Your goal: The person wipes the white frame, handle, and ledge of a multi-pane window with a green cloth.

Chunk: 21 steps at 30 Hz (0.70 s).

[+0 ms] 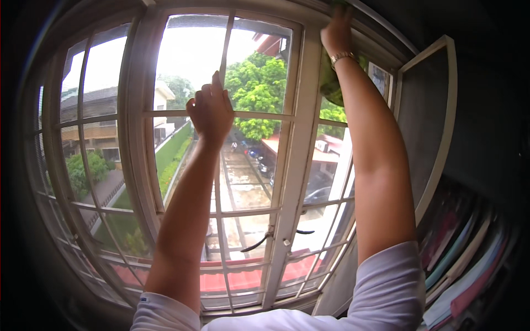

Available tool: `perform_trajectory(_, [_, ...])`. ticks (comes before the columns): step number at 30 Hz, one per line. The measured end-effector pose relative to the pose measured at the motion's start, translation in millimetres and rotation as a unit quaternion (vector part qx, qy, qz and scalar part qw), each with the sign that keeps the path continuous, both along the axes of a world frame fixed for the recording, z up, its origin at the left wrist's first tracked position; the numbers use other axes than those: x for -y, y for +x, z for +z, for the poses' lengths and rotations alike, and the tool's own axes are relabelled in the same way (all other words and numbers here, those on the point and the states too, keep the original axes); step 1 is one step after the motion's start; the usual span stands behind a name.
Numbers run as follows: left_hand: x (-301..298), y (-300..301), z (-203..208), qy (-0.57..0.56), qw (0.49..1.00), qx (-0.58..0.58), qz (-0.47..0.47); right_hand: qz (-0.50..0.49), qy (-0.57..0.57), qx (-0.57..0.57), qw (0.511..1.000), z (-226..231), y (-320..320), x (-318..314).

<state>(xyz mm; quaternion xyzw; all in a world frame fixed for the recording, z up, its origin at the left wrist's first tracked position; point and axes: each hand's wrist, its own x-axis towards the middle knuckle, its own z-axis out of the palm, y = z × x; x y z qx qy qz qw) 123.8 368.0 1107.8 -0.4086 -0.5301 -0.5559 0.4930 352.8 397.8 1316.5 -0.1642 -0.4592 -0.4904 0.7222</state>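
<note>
Two bare forearms in pale short sleeves rise from the lower edge of the frame toward a white multi-pane window (287,165) that fills most of the view. At centre, the left hand (211,110) is curled into a loose fist against a thin vertical glazing bar (223,60), fingers folded shut around or against it; whether it truly grips the bar or only braces on it cannot be told. At the top right of the frame, the right hand (337,30), with a metal bracelet (342,56) at the wrist, reaches to the top of the window frame, where a green cloth (330,83) hangs down just beside the forearm; the fingertips run out of sight at the picture's edge, so how far that grip is closed, and whether it holds the cloth, cannot be told. A dark lever handle (256,243) sits low at centre on the sash. Outside are trees, roofs and a wet lane. At lower right, a shelf of upright folders (469,259) stands beside an open white cupboard door (430,121). To work well here, judging from the stretch, the lower hand should stay braced on the bar while the upper hand moves, keeping weight off the glass.
</note>
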Motion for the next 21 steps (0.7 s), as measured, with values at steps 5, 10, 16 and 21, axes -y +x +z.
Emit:
perform_trajectory(5, [-7,-2,-1,0.007,1.0,-0.013,-0.012,-0.081,0.001,0.142,0.987,11,5,2])
perform_trajectory(10, [-10,-10,-2,0.101,0.991,-0.072,-0.041,-0.118,-0.107,0.132,0.978,24,42,-7])
perform_trajectory(16, [-14,-7,-2,0.128,0.987,-0.085,-0.05,-0.166,-0.064,0.051,0.983,22,142,-45])
perform_trajectory(21, [-14,-8,-4,0.137,0.986,-0.091,-0.036,-0.263,0.001,0.078,0.962,31,194,-52])
